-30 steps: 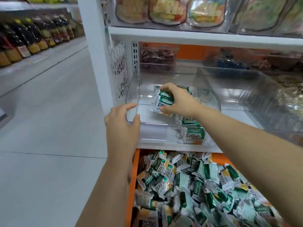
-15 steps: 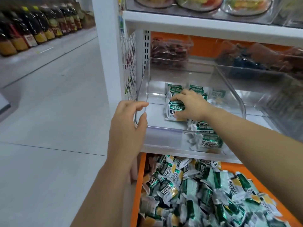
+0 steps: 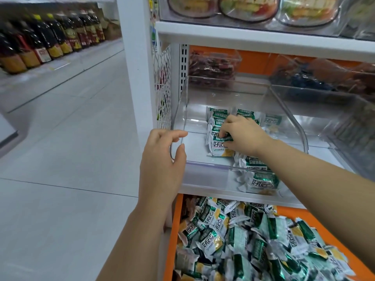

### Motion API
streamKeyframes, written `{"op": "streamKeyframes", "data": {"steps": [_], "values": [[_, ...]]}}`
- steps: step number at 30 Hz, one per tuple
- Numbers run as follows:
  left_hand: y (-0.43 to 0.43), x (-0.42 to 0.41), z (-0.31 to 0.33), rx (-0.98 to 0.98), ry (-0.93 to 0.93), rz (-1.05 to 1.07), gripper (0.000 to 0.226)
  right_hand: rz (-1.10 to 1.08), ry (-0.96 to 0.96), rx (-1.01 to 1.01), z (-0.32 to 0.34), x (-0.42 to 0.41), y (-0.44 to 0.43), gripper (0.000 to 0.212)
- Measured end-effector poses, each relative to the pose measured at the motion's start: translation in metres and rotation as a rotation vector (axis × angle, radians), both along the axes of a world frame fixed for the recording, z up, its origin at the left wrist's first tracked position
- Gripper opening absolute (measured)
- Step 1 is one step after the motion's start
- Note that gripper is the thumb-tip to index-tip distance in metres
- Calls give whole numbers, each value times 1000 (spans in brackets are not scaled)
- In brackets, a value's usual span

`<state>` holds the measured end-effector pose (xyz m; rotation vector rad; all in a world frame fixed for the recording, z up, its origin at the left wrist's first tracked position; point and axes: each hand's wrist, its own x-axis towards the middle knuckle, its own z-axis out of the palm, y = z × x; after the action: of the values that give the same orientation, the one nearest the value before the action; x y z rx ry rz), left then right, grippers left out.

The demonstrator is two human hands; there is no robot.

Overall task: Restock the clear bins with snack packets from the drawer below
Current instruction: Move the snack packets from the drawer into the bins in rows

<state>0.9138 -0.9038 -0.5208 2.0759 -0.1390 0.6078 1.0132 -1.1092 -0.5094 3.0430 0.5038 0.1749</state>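
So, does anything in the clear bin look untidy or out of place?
Yes. In the bin, front right, loose packets lie heaped askew against the front wall, while the other packets stand in neat rows.

The snack packet [image 3: 220,146] that the right hand [image 3: 241,134] is pinching is showing the bold characters 好吃点, with the smaller print beneath blurring out. The same 好吃点 is showing on the front packet [image 3: 263,182] just under that wrist in the clear bin [image 3: 182,110], and on loose packets [image 3: 211,243] in the drawer [image 3: 174,230] below the grip. Labels on the bottles [image 3: 46,43] far left are blurring beyond reading.
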Motion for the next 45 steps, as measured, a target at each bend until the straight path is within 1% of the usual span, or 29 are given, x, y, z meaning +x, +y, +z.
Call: {"op": "streamKeyframes", "data": {"steps": [2,4,7,9,11,13,15,16,18,20,22,24,26,28,30,32,34,36,38,40,41,43,45], "values": [[0,0,0,3,-7,-1,28,-19,16,96,-1,0,-3,22],[0,0,0,-2,-3,-3,28,-36,35,145,0,-2,-4,23],[-3,-2,-1,-4,12,9,28,-49,41,159,6,-10,-4,34],[-8,-8,-2,27,-33,52,27,-34,-2,204,12,-22,-4,38],[-12,-17,-5,80,-133,52,24,3,-62,291,18,-41,-2,36],[-16,-28,-7,101,-186,-28,25,81,-146,365,19,-67,0,30],[-19,-36,-6,86,-173,-123,27,183,-219,433,15,-96,0,20],[-19,-39,-5,95,-165,-172,27,236,-230,473,10,-110,-1,17],[-18,-47,-12,140,-142,-281,26,331,-206,525,-3,-136,-4,17],[-13,-57,-30,197,-102,-361,23,409,-154,534,-24,-154,-8,18],[-6,-67,-58,274,-9,-386,18,431,-73,515,-53,-163,-12,15],[-3,-77,-86,342,102,-376,17,383,18,476,-88,-165,-19,13],[-2,-81,-105,377,205,-352,20,273,164,411,-124,-162,-27,16],[-1,-81,-116,385,298,-339,22,181,352,302,-155,-161,-35,28],[0,-79,-124,398,371,-351,21,107,505,170,-178,-159,-44,46],[1,-77,-130,443,431,-370,21,57,616,90,-195,-157,-51,67],[2,-76,-134,479,468,-380,21,21,717,65,-204,-154,-55,85],[3,-74,-136,485,470,-382,22,23,790,31,-208,-151,-55,98],[3,-73,-136,486,470,-377,22,20,858,-12,-208,-150,-55,106],[3,-73,-136,498,474,-373,23,-14,901,-16,-205,-149,-58,108],[2,-74,-136,504,478,-374,23,-27,915,-3,-203,-149,-59,106],[2,-74,-136,509,484,-376,22,-14,918,25,-200,-151,-58,94],[3,-74,-136,509,484,-369,22,35,902,8,-196,-154,-53,85]]}}
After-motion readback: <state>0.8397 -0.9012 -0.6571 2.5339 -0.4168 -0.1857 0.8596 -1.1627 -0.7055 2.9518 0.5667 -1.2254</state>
